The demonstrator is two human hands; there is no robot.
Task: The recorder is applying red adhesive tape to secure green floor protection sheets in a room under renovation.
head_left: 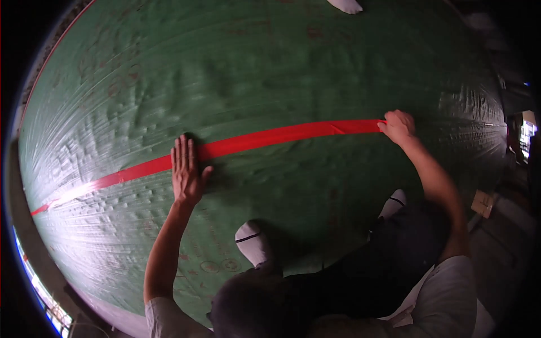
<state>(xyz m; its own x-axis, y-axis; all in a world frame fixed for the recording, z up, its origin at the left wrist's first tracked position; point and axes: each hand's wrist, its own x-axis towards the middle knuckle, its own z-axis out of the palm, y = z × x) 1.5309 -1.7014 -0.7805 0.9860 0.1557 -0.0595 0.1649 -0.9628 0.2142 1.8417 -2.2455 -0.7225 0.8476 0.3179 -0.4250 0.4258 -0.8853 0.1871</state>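
A long strip of red tape (282, 134) runs from the left rim across a green, wrinkled sheet (265, 79) on the floor. My left hand (189, 169) lies flat over the strip at left of centre, fingers stretched out and pointing away from me. My right hand (399, 127) grips the strip's right-hand end between bent fingers and thumb. A small crease shows in the tape just left of that hand. My socked feet (251, 242) and dark-clad legs are on the sheet below the strip.
Another white-socked foot (345, 5) appears at the top edge, whose owner is out of view. A brown square piece (482, 203), perhaps cardboard, lies beyond the sheet at the right. A pale edge (21, 163) borders the sheet at the left, and bright openings show at both rims.
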